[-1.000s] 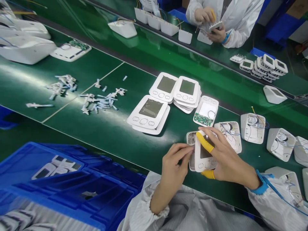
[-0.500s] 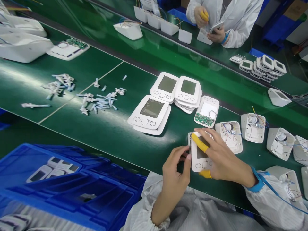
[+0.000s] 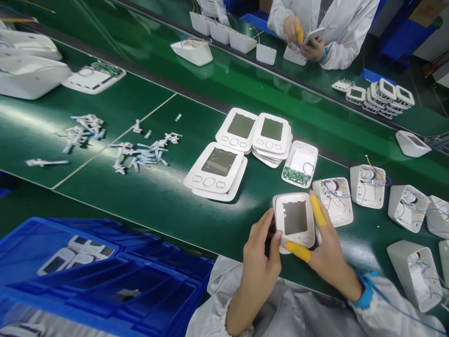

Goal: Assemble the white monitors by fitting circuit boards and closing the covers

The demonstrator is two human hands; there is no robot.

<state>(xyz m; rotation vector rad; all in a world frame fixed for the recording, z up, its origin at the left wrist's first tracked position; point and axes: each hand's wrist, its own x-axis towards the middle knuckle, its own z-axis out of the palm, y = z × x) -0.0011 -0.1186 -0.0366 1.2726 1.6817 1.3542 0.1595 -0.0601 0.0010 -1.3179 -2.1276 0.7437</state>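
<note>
I see both hands clamped on the white front panel (image 3: pixel 294 219) just above the green desk (image 3: pixel 168 196), left hand (image 3: pixel 259 255) pinching its left edge, right hand (image 3: pixel 324 248) gripping the right edge and bottom.

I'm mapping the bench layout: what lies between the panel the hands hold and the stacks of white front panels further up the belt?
In the head view, only bare green belt separates the held panel from the stacks; an open board-side panel lies just right of that stretch.
</note>
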